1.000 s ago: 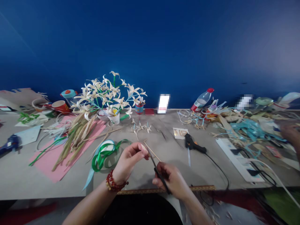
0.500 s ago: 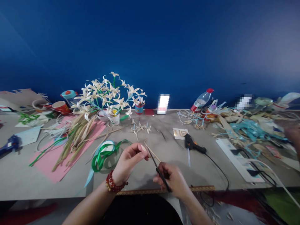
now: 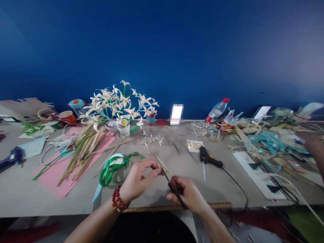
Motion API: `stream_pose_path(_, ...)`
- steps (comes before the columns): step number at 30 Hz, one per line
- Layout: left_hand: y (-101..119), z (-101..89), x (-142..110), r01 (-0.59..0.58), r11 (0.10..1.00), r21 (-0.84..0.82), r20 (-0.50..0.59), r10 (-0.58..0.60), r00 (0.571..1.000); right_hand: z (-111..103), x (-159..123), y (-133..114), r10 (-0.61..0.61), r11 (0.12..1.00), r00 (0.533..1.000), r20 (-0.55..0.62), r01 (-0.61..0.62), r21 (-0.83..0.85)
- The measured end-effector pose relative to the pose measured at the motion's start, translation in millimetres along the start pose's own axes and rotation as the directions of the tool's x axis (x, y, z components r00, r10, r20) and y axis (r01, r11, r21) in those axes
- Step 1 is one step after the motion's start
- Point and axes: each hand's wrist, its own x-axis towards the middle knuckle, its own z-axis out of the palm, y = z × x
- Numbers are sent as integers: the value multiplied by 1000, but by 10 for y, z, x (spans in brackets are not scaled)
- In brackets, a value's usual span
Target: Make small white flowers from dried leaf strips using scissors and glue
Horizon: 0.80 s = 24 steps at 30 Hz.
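Observation:
My left hand (image 3: pixel 141 177), with a red bead bracelet (image 3: pixel 118 199) at the wrist, is closed in a pinch; what lies between its fingertips is too small to make out. My right hand (image 3: pixel 186 193) is wrapped round slim dark scissors (image 3: pixel 174 191), whose tip slants up and left to my left fingertips. A thin tan stick (image 3: pixel 164 164) runs beside the blade towards my right fingers. Small white flower pieces (image 3: pixel 152 137) lie on the table beyond my hands. Left of my left hand is a looped green ribbon (image 3: pixel 108 172).
White flowers (image 3: pixel 121 99) stand in a cup (image 3: pixel 124 129) at the back. A black glue gun (image 3: pixel 210 158) and a white power strip (image 3: pixel 258 175) lie on the right. Dried husks (image 3: pixel 81 153) rest on pink paper (image 3: pixel 60 182) at left. Another person's hand (image 3: pixel 316 148) shows at the right edge.
My left hand has rolled slightly, its fingertips moving a little right and down towards the scissors. The pale piece seen at its fingertips is now hidden. My right hand has barely moved.

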Motion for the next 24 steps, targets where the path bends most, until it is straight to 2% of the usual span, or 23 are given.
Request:
stream_pose_path(11,7,20,12,8,1000,-11,-2,-8,1000,22,-5,25,59,995,998,8,-59,77)
stream_pose_path(17,-16,30,12,15,1000,-14,0,-15,1000,32,1,35,-3,1000,999,-32,4,14)
stream_pose_path(24,-31,35,19,14,998,-57,9,-13,1000,42,7,71,43,995,999,-13,-42,93)
